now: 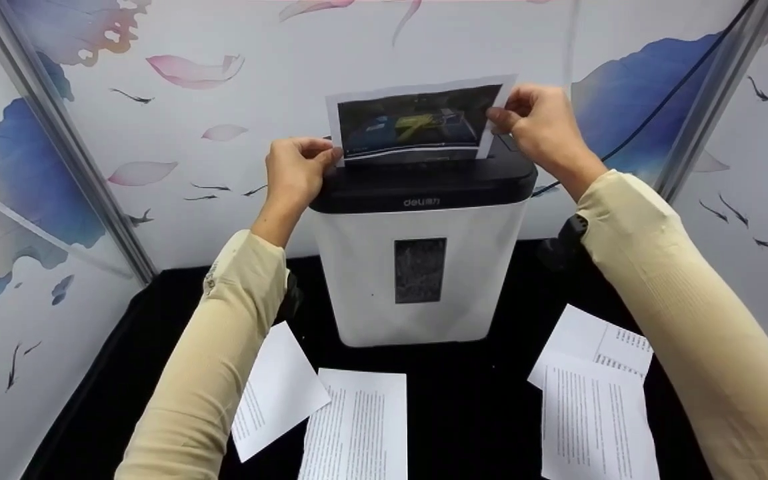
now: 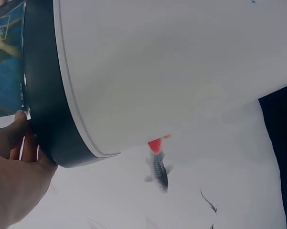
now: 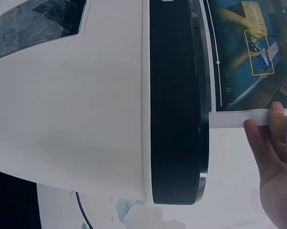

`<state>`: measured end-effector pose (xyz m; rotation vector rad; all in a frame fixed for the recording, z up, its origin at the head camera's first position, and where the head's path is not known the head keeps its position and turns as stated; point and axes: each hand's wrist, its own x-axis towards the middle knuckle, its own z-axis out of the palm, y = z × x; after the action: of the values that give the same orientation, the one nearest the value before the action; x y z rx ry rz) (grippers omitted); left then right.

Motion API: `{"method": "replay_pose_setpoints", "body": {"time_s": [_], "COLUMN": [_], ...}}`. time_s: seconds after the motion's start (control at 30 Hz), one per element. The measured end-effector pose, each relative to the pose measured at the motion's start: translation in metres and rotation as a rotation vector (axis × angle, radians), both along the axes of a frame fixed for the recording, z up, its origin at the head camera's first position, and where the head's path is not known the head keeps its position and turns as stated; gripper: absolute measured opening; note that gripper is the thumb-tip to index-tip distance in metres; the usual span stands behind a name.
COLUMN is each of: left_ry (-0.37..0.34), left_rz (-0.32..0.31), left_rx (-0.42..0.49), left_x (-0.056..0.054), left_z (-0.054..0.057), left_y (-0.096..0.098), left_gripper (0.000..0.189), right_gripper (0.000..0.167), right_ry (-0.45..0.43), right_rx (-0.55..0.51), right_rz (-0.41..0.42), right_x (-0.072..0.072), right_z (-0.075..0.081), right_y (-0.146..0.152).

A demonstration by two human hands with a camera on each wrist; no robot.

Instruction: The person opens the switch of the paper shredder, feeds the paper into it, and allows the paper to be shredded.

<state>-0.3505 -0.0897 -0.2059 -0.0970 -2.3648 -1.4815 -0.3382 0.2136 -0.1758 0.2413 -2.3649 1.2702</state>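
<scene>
A white paper shredder [image 1: 361,267] with a black top [image 1: 424,190] and a dark front window stands upright. A sheet of paper [image 1: 411,123] printed with a dark colour picture rises from its top, the lower edge hidden at the slot. My left hand [image 1: 296,170] pinches the sheet's lower left edge, close against the black top; the left wrist view shows that thumb [image 2: 21,117] at the paper. Higher up, my right hand [image 1: 544,127] pinches the right edge between thumb and fingers. In the right wrist view this hand [image 3: 277,152] is beyond the black top, clear of it.
Printed pages [image 1: 281,393] lie on the black cloth [image 1: 464,413] at the front left, with more pages [image 1: 594,420] at the front right. A black cable [image 1: 657,107] runs behind the shredder on the right. Patterned wall panels [image 1: 224,160] enclose the back and sides.
</scene>
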Motion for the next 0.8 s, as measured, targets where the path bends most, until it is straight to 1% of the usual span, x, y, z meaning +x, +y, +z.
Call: {"method": "replay_pose_setpoints", "body": {"time_s": [0.1,0.2,0.27,0.33,0.4,0.47,0.53,0.6,0.7,0.8], "left_ry": [0.015,0.044,0.077,0.125,0.177,0.204,0.201,0.176,0.134,0.113], "left_rz": [0.018,0.042,0.050,0.055,0.057,0.065,0.079,0.094,0.113,0.141], "left_rx": [-0.024,-0.078,-0.097,-0.102,-0.087,-0.087,-0.103,-0.124,-0.149,-0.178], "left_x": [0.001,0.002,0.004,0.005,0.005,0.006,0.006,0.005,0.005,0.005], "left_z": [0.000,0.002,0.004,0.008,0.011,0.011,0.011,0.008,0.004,0.001], "left_y": [0.001,0.002,0.003,0.004,0.006,0.008,0.009,0.010,0.009,0.008], "left_gripper": [0.016,0.016,0.019,0.022,0.023,0.022,0.020,0.019,0.020,0.020], "right_gripper": [0.012,0.015,0.017,0.018,0.019,0.020,0.021,0.022,0.023,0.022], "right_ry": [-0.031,-0.041,-0.037,-0.036,-0.042,-0.058,-0.071,-0.081,-0.086,-0.084], "right_rx": [0.010,0.008,0.003,0.006,0.006,0.011,0.015,0.033,0.076,0.140], "right_rz": [0.005,0.005,0.004,-0.003,-0.005,-0.006,-0.005,-0.007,-0.020,-0.043], "right_x": [-0.001,-0.003,-0.004,-0.004,-0.005,-0.006,-0.006,-0.007,-0.007,-0.007], "right_z": [0.000,0.001,0.002,0.002,0.002,0.001,0.000,-0.002,-0.004,-0.005], "right_y": [-0.001,-0.002,-0.002,-0.001,-0.001,0.000,0.000,-0.001,-0.004,-0.006]}}
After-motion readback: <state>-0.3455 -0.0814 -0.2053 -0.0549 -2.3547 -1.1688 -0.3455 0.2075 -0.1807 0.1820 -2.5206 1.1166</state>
